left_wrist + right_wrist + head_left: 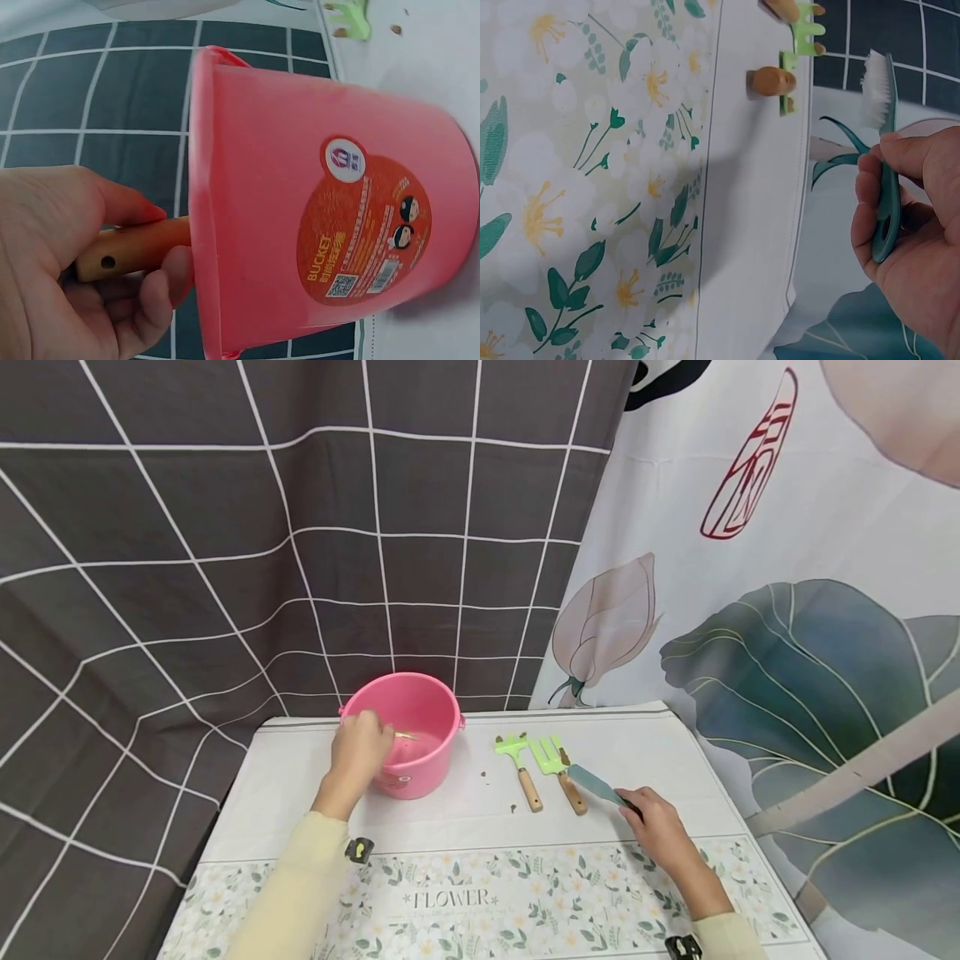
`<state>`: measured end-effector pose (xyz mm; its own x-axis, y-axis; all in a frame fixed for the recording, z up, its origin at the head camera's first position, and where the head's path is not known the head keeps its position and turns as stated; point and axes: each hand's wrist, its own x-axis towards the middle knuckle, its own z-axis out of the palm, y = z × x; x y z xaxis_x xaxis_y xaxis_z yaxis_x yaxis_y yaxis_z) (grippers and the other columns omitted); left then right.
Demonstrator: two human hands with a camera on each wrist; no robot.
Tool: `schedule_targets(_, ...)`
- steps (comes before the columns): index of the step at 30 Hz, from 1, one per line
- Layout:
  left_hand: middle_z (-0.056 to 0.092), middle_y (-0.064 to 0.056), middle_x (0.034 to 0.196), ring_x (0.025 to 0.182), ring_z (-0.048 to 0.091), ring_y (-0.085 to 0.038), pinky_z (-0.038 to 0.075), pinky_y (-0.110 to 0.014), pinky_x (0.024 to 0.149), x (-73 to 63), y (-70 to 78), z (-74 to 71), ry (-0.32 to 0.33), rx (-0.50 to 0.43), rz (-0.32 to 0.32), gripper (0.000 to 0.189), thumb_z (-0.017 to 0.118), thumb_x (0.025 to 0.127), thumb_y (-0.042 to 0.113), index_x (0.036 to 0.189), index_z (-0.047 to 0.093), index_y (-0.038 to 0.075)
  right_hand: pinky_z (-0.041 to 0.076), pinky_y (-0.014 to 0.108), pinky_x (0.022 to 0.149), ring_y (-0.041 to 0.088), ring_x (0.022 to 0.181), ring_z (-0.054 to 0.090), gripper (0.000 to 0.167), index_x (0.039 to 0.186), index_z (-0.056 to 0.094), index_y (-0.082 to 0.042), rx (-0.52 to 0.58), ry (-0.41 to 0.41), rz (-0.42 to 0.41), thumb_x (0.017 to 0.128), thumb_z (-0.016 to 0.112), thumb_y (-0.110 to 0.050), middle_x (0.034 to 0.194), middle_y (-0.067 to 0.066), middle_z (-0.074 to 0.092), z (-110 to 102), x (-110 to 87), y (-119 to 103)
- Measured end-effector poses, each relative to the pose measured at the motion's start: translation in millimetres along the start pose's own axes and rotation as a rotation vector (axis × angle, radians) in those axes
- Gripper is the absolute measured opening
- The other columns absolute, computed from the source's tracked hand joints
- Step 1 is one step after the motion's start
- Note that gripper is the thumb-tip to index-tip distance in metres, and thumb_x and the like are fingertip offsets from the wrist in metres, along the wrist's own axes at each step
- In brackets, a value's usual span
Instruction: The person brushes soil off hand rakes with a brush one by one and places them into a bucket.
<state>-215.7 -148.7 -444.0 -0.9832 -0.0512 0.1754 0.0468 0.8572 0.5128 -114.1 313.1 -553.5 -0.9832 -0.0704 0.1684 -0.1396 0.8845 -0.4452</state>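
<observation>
While the left arm reaches up from the lower left of the head view in a cream sleeve, the left hand (357, 753) hangs over the near left side of a pink bucket (431, 770), wrist bent downward and knuckles up. Its fingers are curled and clamped on the wooden handle (124, 251) of a tool, which runs past the rim into the bucket; a thin yellow-green sliver shows inside, but the tool's head is too hidden to name. The bucket stands upright toward the back left of the desk (296, 793), a round orange label (365, 221) on its wall.

The right forearm slants in from the lower right, and the right hand (660, 827) is held above the desk, its fingers closed around a teal brush (889, 176) with white bristles pointing away from the hand. In the head view the brush tip overlaps the handle of a lime-green fork (552, 758). Just left of that fork lies a lime-green rake (513, 747), also wooden-handled, with brown crumbs (513, 808) near both
</observation>
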Motion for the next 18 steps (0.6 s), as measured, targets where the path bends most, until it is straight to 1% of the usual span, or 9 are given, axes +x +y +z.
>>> schedule_targets(3,0.052,-0.007,0.056,0.061,0.060,-0.028,0.051,-0.042,0.056,9.4,-0.7,1.3,-0.064,0.028,-0.010,0.034,0.064,0.095,0.013,0.063,0.054,0.007,0.052,0.031,0.062,0.015,0.080,0.057,0.030,0.127,0.068,0.003,-0.004,-0.006,0.003,0.098,0.068,-0.005,0.103,0.013,0.066,0,-1.0,1)
schedule_targets(6,0.060,-0.012,0.065,0.074,0.067,-0.034,0.057,-0.050,0.064,18.6,-2.4,2.8,-0.096,0.069,-0.010,0.026,0.065,0.094,0.014,0.071,0.060,0.003,0.052,0.031,0.062,0.015,0.080,0.057,0.030,0.127,0.069,0.003,0.001,-0.007,0.003,0.098,0.068,-0.005,0.104,0.013,0.066,0,-1.5,1)
schedule_targets(8,0.064,-0.015,0.072,0.079,0.069,-0.036,0.059,-0.052,0.066,24.3,-3.5,4.0,-0.114,0.089,-0.011,0.020,0.065,0.093,0.013,0.077,0.062,0.001,0.052,0.031,0.063,0.015,0.080,0.057,0.030,0.127,0.069,0.003,0.007,-0.009,0.005,0.098,0.068,-0.005,0.104,0.013,0.066,-1,-1.7,2)
schedule_targets(10,0.067,-0.018,0.077,0.082,0.070,-0.037,0.060,-0.053,0.069,29.6,-4.3,5.2,-0.128,0.112,-0.008,0.017,0.066,0.092,0.013,0.082,0.064,-0.001,0.053,0.031,0.063,0.015,0.080,0.057,0.030,0.127,0.069,0.003,0.009,-0.011,0.008,0.098,0.068,-0.005,0.104,0.012,0.066,-1,-2.4,1)
schedule_targets(12,0.068,-0.018,0.078,0.082,0.070,-0.037,0.060,-0.051,0.069,34.3,-4.6,6.6,-0.155,0.126,-0.010,0.016,0.065,0.092,0.013,0.085,0.065,-0.002,0.053,0.031,0.063,0.015,0.080,0.057,0.030,0.127,0.069,0.003,0.010,-0.013,0.012,0.098,0.068,-0.004,0.103,0.012,0.067,-2,-3.2,1)
schedule_targets(16,0.069,-0.014,0.074,0.082,0.071,-0.035,0.060,-0.047,0.070,41.6,-4.1,9.8,-0.210,0.146,-0.040,0.017,0.066,0.093,0.014,0.084,0.066,0.000,0.053,0.031,0.063,0.014,0.080,0.057,0.030,0.126,0.070,0.003,0.007,-0.013,0.007,0.097,0.069,-0.004,0.102,0.011,0.066,-2,-4.0,2)
schedule_targets(18,0.069,-0.012,0.073,0.085,0.072,-0.036,0.062,-0.049,0.075,44.3,-4.5,11.8,-0.227,0.156,-0.048,0.017,0.067,0.094,0.015,0.085,0.066,0.001,0.053,0.032,0.064,0.014,0.080,0.057,0.030,0.126,0.070,0.003,0.006,-0.009,0.004,0.097,0.069,-0.004,0.102,0.011,0.066,-1,-3.8,2)
